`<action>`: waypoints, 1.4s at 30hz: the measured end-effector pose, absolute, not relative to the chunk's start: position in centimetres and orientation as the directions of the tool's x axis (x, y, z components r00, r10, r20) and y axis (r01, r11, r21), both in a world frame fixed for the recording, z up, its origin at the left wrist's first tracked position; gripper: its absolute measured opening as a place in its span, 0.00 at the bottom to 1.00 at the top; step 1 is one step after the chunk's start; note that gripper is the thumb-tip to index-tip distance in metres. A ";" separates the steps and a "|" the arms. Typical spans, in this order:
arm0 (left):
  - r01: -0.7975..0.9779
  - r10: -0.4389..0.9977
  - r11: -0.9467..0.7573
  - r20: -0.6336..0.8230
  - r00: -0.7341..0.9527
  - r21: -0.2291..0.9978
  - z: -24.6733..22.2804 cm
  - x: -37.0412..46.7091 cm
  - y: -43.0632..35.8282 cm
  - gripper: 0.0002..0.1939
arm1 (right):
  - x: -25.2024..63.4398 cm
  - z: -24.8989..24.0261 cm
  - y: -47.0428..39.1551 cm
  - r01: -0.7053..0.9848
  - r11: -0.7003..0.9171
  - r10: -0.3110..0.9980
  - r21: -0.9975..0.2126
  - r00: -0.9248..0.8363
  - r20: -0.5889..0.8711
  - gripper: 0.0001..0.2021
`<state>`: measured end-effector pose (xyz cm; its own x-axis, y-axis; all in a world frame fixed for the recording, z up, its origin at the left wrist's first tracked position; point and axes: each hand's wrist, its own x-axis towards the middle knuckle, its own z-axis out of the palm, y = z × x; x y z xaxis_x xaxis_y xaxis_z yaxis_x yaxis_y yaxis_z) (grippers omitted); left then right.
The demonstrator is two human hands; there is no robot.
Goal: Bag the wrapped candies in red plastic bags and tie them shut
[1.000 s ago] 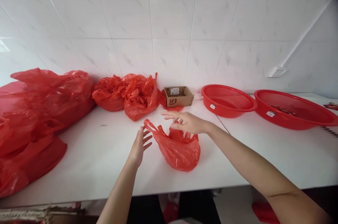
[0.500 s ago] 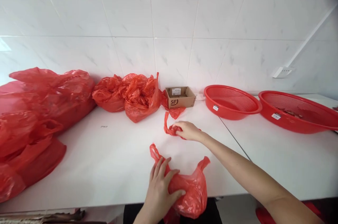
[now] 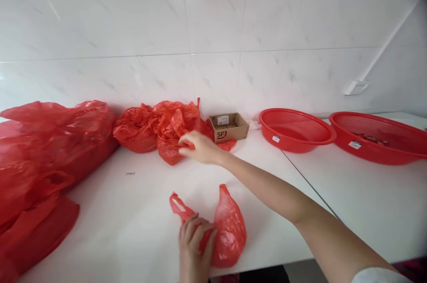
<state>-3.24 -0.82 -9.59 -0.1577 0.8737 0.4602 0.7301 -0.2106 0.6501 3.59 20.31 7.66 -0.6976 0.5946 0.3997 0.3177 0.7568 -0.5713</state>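
Near the front edge of the white table, my left hand (image 3: pixel 195 243) has its fingers curled around the side of a small, filled red plastic bag (image 3: pixel 231 234). One bag handle sticks up left of the hand, the other stands up at the right; the contents cannot be made out. My right hand (image 3: pixel 202 147) reaches across to the back, at the front of a heap of crumpled red plastic bags (image 3: pixel 170 151). Its thumb and fingers are apart and slightly blurred, with red plastic right behind them.
Large full red bags (image 3: pixel 66 154) fill the left side. A small open cardboard box (image 3: pixel 233 132) stands at the wall, with red plastic beside it. Two red sieve baskets, one nearer (image 3: pixel 283 141) and one farther right (image 3: pixel 373 155) with small pieces inside, stand on the right.
My right hand has moved left and back from mid-table to the heap, and the crumpled bag it held is gone from mid-table. My left hand has shifted slightly left with the small bag.
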 end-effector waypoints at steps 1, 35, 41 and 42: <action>0.754 0.861 -0.216 0.486 -0.153 0.620 -9.1 -4.0 -0.5 0.08 | 4.9 6.4 18.7 0.267 0.704 0.545 -0.658 -0.797 0.261 0.14; 0.963 0.998 0.051 -0.054 -0.038 0.264 6.8 -2.9 5.0 0.16 | 26.8 8.7 12.8 0.851 0.525 0.851 0.019 -0.525 -0.006 0.16; 0.973 0.971 0.129 0.175 -0.163 0.193 6.0 -1.8 4.9 0.26 | 26.2 6.6 13.0 0.683 0.698 0.560 0.215 -0.708 0.430 0.26; 0.976 0.976 0.112 0.162 -0.143 0.188 5.9 -1.8 4.9 0.28 | 26.0 6.4 12.9 0.658 0.727 0.547 0.194 -0.727 0.415 0.27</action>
<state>-1.80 4.89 5.86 -0.1431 0.9764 0.1619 0.9758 0.1119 0.1878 26.01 12.93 6.44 -0.7271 0.5471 0.4147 0.6582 0.7273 0.1943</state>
